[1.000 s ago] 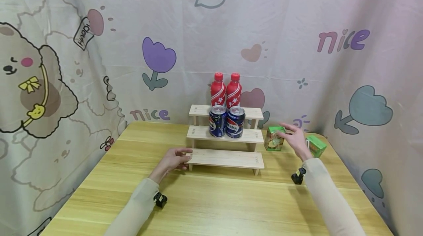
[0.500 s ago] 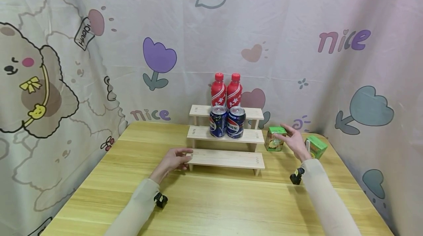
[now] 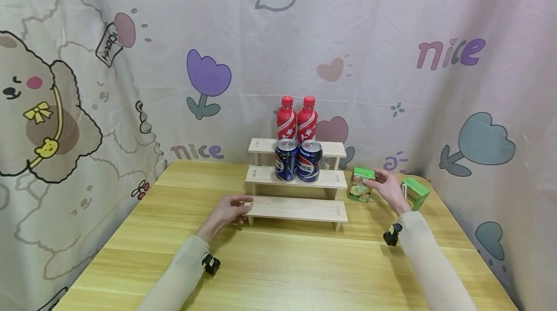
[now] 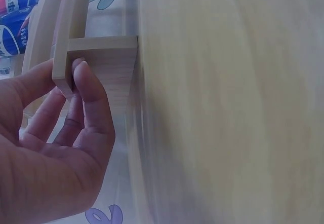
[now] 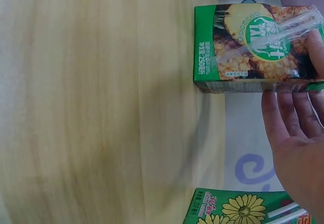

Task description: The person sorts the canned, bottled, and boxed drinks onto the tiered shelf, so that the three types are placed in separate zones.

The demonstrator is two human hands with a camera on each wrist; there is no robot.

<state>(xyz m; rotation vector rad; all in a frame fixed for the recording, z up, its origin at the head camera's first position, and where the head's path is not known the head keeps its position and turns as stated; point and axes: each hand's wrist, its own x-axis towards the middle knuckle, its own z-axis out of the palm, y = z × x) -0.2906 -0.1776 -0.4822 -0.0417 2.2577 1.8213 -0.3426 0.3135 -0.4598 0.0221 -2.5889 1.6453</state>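
My left hand [image 3: 228, 209] pinches the left end of the lowest board of a three-step wooden display stand [image 3: 300, 208]. In the left wrist view, the thumb lies on the board's top and fingertips [image 4: 87, 77] reach under it. To the right of the stand, my right hand [image 3: 388, 190] grips a green pineapple juice box [image 3: 359, 191] near its top. The right wrist view shows the thumb on the front by the wrapped straw, with fingers [image 5: 273, 115] along the side. A second juice box [image 3: 415, 194] stands right of that hand, slightly turned.
Two blue cola cans [image 3: 286, 162] stand side by side on the middle step. Behind them, two red bottles [image 3: 286, 120] stand on the top step. The wooden table [image 3: 278, 272] ends at a printed curtain [image 3: 370, 21] at the back and sides.
My right hand has come down from above the near juice box and closed on it, and the box has tilted slightly. The left hand stays on the stand.
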